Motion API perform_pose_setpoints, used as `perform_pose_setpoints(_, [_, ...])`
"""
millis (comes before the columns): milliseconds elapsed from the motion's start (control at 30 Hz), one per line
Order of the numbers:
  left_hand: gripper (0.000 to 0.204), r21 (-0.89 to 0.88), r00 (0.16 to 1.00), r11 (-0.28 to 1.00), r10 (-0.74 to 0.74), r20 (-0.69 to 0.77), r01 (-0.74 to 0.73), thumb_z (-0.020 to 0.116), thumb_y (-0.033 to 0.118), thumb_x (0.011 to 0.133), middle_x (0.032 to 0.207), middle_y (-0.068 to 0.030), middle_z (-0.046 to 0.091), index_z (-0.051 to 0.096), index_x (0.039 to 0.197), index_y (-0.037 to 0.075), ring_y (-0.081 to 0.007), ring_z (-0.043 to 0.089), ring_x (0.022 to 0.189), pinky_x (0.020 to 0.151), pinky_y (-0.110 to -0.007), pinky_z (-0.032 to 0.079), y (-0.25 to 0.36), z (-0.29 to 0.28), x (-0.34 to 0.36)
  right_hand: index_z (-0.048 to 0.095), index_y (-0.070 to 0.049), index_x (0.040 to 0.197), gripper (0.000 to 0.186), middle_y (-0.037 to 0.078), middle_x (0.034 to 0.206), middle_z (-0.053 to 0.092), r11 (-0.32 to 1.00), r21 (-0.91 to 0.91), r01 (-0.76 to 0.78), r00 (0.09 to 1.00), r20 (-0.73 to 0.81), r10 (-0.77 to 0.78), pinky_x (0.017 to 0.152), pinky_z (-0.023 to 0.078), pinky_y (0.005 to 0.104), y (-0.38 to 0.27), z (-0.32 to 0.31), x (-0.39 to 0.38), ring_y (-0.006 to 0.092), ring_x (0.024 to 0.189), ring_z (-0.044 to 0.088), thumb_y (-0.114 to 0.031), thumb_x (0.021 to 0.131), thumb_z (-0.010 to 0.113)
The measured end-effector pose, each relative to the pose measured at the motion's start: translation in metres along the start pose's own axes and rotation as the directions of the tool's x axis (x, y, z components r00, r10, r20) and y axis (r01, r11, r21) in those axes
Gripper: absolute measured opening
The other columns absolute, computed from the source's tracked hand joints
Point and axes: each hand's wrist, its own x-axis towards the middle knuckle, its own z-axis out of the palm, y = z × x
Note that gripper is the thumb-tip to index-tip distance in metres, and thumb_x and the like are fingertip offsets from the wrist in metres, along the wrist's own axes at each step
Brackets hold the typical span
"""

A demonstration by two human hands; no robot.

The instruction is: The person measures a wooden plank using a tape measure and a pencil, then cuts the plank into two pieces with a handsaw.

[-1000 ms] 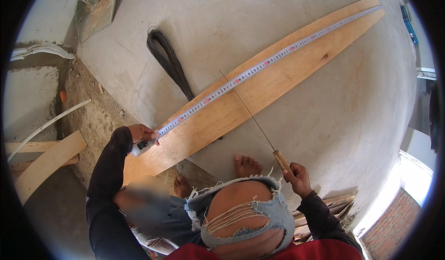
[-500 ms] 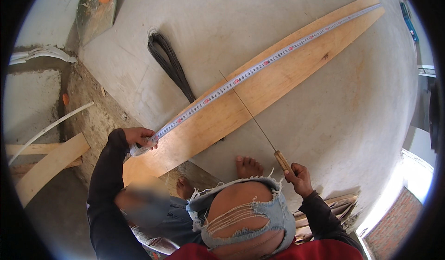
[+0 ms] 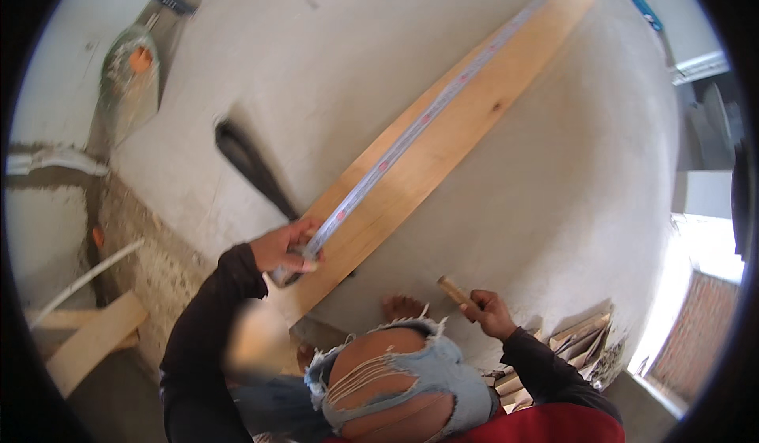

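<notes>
My left hand [image 3: 286,247] is closed around the case of a tape measure [image 3: 290,273] at the near end of a long wooden board [image 3: 443,147]. From the case the white metal tape [image 3: 427,117] stretches lengthwise over the board, near its left edge toward the far end. My right hand [image 3: 492,315] grips the straight wooden handle [image 3: 455,291] of a tool to the right of the board. Its blade cannot be made out now; half a second ago it showed as a long thin line.
A bundle of dark wire [image 3: 253,166] lies left of the board. Beyond it stands a greenish scoop-shaped container [image 3: 130,87]. Wood offcuts [image 3: 581,340] lie beside my right arm, more planks [image 3: 99,344] at lower left. A blue tool [image 3: 642,2] rests at far right.
The view has shifted. My left hand has slid the tape measure forward, and the tape's far part now runs past the board's left corner. My right hand has drawn the wooden-handled tool off the board.
</notes>
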Motion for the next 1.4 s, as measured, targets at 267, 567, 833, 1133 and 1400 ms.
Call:
perform_pose_setpoints(267, [0.074, 0.006, 0.995, 0.999, -0.036, -0.090, 0.036, 0.074, 0.014, 0.082, 0.107, -0.0076, 0.063, 0.035, 0.143, 0.007, -0.0168, 0.060, 0.101, 0.091, -0.032, 0.046, -0.004, -0.009, 0.013, 0.049, -0.006, 0.066, 0.040, -0.001, 0.057, 0.048, 0.999, -0.012, -0.036, 0.999, -0.003, 0.036, 0.050, 0.034, 0.0298, 0.002, 0.001, -0.003, 0.0081, 0.055, 0.042, -0.030, 0.089, 0.072])
perform_pose_setpoints(567, [0.064, -0.031, 0.969, 0.995, -0.095, -0.227, 0.091, 0.072, 0.010, 0.083, 0.108, -0.0088, 0.061, 0.038, 0.136, 0.006, -0.0174, 0.062, 0.091, 0.084, -0.033, 0.051, -0.013, -0.037, 0.012, 0.050, -0.007, 0.067, 0.037, -0.001, 0.059, 0.052, 0.999, -0.005, -0.040, 0.999, 0.020, 0.040, 0.051, 0.036, 0.0276, -0.010, 0.008, -0.004, 0.0072, 0.056, 0.046, -0.027, 0.089, 0.072])
perform_pose_setpoints(833, [0.059, 0.013, 0.963, 0.997, -0.076, -0.257, 0.082, 0.071, 0.011, 0.083, 0.110, -0.0068, 0.061, 0.042, 0.133, 0.002, -0.0152, 0.062, 0.089, 0.086, -0.032, 0.050, -0.001, -0.046, 0.013, 0.053, -0.006, 0.067, 0.034, 0.000, 0.060, 0.054, 0.996, 0.089, -0.031, 0.999, -0.009, 0.031, 0.051, 0.037, 0.0262, -0.006, 0.008, -0.005, 0.0070, 0.055, 0.048, -0.024, 0.089, 0.072])
perform_pose_setpoints(1133, [0.057, 0.043, 0.957, 0.998, -0.027, -0.288, 0.041, 0.074, 0.016, 0.082, 0.112, -0.0067, 0.059, 0.046, 0.130, 0.005, -0.0169, 0.064, 0.090, 0.082, -0.034, 0.052, -0.006, -0.049, 0.006, 0.053, -0.006, 0.067, 0.034, 0.000, 0.059, 0.054, 0.994, 0.104, -0.032, 0.999, -0.011, 0.034, 0.051, 0.038, 0.0261, -0.003, 0.008, -0.006, 0.0073, 0.056, 0.049, -0.024, 0.089, 0.071])
perform_pose_setpoints(1400, [0.063, 0.348, 0.942, 0.935, 0.061, -0.330, 0.062, 0.076, 0.013, 0.072, 0.108, -0.0061, 0.061, 0.048, 0.127, 0.002, -0.0181, 0.063, 0.089, 0.081, -0.033, 0.051, -0.014, -0.065, -0.006, 0.052, -0.007, 0.067, 0.034, 0.000, 0.058, 0.053, 0.996, 0.089, -0.007, 1.000, 0.004, 0.006, 0.050, 0.037, 0.0263, -0.005, 0.007, -0.003, 0.0073, 0.054, 0.048, -0.024, 0.090, 0.070])
